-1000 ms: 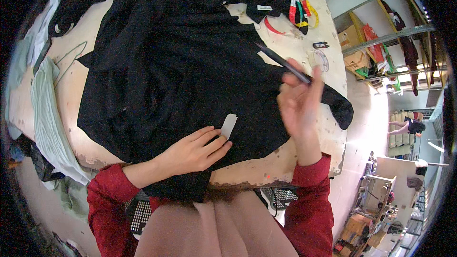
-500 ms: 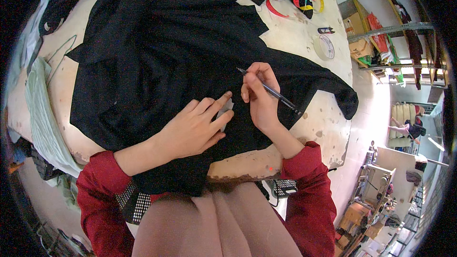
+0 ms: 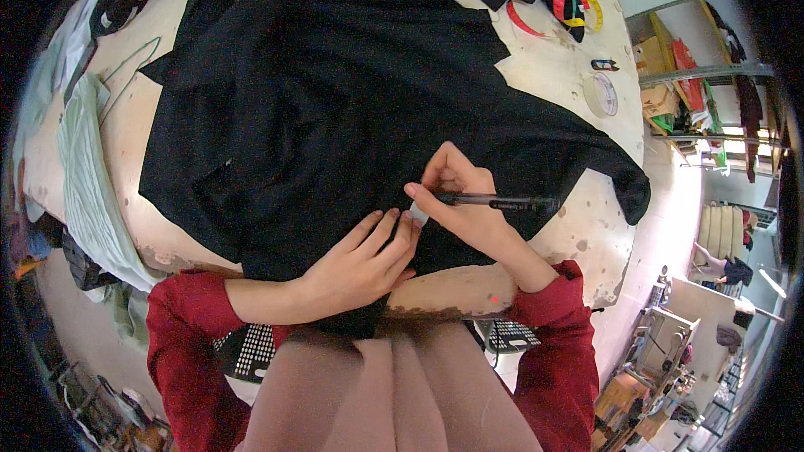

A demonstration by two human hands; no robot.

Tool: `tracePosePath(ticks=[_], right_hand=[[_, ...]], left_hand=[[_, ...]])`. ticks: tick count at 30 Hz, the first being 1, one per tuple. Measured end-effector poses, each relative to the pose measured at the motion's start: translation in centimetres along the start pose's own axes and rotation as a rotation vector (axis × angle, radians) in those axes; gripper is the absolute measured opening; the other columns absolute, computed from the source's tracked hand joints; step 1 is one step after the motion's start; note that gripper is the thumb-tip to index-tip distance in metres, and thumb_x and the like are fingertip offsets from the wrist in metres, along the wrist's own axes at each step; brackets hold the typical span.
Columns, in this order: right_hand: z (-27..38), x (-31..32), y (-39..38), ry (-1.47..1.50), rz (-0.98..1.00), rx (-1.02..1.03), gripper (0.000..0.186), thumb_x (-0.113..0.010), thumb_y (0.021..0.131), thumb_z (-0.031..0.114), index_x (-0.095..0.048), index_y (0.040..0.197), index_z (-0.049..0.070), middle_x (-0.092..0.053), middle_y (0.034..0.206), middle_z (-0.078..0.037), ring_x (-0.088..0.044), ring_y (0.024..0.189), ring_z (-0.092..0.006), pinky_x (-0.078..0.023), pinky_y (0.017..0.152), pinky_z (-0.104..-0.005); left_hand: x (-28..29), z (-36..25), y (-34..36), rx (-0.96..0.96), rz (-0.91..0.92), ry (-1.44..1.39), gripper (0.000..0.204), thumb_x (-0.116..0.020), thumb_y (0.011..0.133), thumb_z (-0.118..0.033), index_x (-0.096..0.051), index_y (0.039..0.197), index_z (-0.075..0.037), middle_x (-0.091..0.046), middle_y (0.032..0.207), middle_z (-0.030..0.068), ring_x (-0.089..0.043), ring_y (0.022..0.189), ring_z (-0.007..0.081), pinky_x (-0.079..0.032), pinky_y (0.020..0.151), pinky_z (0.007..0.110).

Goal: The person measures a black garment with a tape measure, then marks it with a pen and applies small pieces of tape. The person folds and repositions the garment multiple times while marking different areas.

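Note:
A large spread of black cloth (image 3: 335,117) lies over the table in front of me. My left hand (image 3: 363,261) rests palm down on its near part, fingers stretched toward the right. Its fingertips touch a small whitish piece (image 3: 419,215), mostly covered by the fingers, so its kind is unclear. Just to the right, my right hand (image 3: 469,205) is closed round a dark pen (image 3: 523,202). The pen lies almost level, its back end pointing right; its tip is hidden behind the thumb. The right thumb is close above the whitish piece.
On the pale, stained table (image 3: 607,234) at the far right are a tape roll (image 3: 604,94), a small dark tool (image 3: 604,65), a red strip (image 3: 523,21) and a coloured measuring tape (image 3: 593,10). Pale green cloth (image 3: 92,167) hangs over the left edge. Shelves (image 3: 703,71) stand beyond, right.
My right hand has come down and nearer the left fingertips, and the pen has swung to nearly level. The left fingers have drawn closer together over the whitish piece. The whole view has shifted slightly.

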State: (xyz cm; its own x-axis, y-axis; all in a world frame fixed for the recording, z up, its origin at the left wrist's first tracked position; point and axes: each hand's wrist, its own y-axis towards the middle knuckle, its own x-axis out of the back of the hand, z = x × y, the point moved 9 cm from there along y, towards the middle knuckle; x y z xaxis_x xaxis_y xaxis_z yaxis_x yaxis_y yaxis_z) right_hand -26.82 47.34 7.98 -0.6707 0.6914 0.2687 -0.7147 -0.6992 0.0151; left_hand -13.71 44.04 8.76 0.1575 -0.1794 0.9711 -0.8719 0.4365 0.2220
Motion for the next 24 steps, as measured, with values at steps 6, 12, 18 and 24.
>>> tracePosePath(ticks=[6,12,18,24], right_hand=[[-0.9,-0.4,-0.7,-0.264,0.021,0.009,0.034,-0.073,0.085,0.012,-0.047,0.064,0.003,-0.054,0.057,-0.002,-0.046,0.054,-0.0023,-0.037,0.047,-0.0225],[-0.9,-0.5,-0.8,-0.326,0.031,0.049,0.032,-0.073,0.083,0.012,-0.049,0.064,0.002,-0.056,0.057,-0.003,-0.047,0.053,-0.0027,-0.038,0.046,-0.0229],[-0.9,-0.8,-0.6,-0.382,0.048,0.021,0.031,-0.073,0.082,0.015,-0.051,0.064,0.003,-0.056,0.056,-0.005,-0.049,0.048,-0.0075,-0.040,0.045,-0.0256],[-0.7,-0.6,-0.7,-0.465,0.011,0.055,0.031,-0.072,0.081,0.014,-0.049,0.065,0.003,-0.055,0.056,-0.007,-0.051,0.047,-0.0098,-0.040,0.045,-0.0265]], left_hand=[[0.1,0.1,-0.2,-0.015,-0.027,-0.007,0.048,-0.058,0.090,-0.036,-0.060,0.120,0.001,-0.055,0.122,0.0171,-0.053,0.116,0.0304,-0.044,0.102,0.041],[0.2,0.3,-0.1,0.006,-0.049,-0.059,0.045,-0.061,0.088,-0.035,-0.061,0.118,-0.001,-0.056,0.118,0.0160,-0.053,0.114,0.0304,-0.046,0.100,0.042],[0.3,0.4,0.0,0.001,-0.060,-0.074,0.044,-0.062,0.087,-0.033,-0.061,0.118,-0.001,-0.056,0.118,0.0159,-0.053,0.113,0.0308,-0.046,0.098,0.042],[0.2,0.4,0.0,0.008,-0.071,-0.090,0.044,-0.063,0.086,-0.034,-0.061,0.117,-0.001,-0.055,0.119,0.0163,-0.053,0.113,0.0312,-0.046,0.098,0.043]])
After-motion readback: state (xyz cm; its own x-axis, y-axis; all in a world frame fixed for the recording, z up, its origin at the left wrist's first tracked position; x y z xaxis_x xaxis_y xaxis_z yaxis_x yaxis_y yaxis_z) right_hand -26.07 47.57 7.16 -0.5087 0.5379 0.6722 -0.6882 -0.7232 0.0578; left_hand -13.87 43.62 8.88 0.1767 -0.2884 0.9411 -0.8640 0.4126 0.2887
